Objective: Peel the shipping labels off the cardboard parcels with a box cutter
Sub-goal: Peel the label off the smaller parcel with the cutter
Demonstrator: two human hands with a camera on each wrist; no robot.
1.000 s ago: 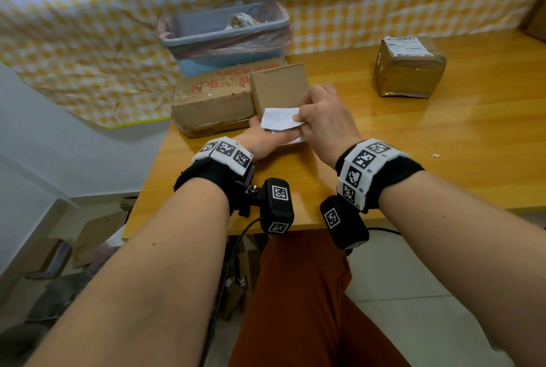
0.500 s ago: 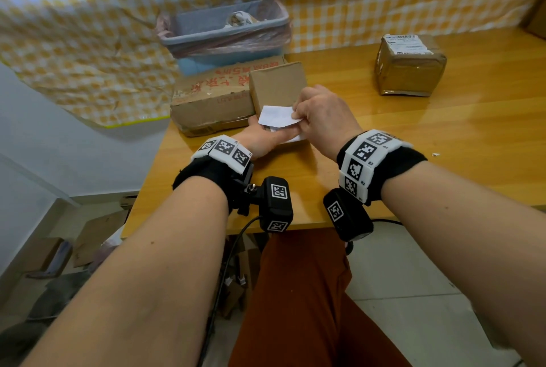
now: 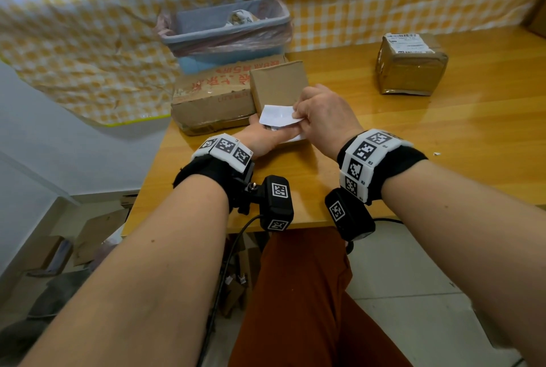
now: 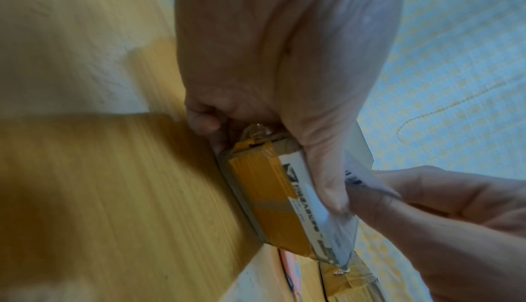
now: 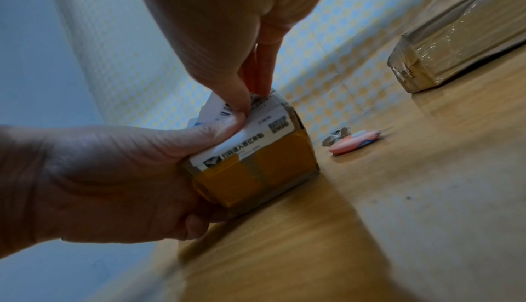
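1. A small parcel (image 5: 256, 167), wrapped in yellow-brown tape, is gripped by the left hand (image 5: 113, 172) at the lower centre of the right wrist view, with its lower edge resting on the wooden surface (image 5: 398, 217); the thumb is pressed on the top face and the fingers are curled round the near end.
2. The shipping label (image 5: 244, 140) is partly lifted. Its free end is pinched between thumb and fingers of the right hand (image 3: 325, 112), and in the head view it shows as a white flap (image 3: 277, 115) at the centre of the frame.
3. The label is judged to be thin, light and easily torn; it is best held close to the peel line rather than at the far corner, and pulled low and evenly.
4. The parcel is judged light and fairly stiff, though the glossy tape may be slippery, so a firm clamp at the ends seems sensible.
5. A pink object (image 5: 356, 141), probably the box cutter, lies untouched on the surface at the centre right of the right wrist view.
6. Another taped parcel (image 3: 410, 65) with its label in place stands at the upper right of the head view, well apart from the hands.
7. Two more boxes and a lined bin (image 3: 224, 32) are seen at the upper centre.
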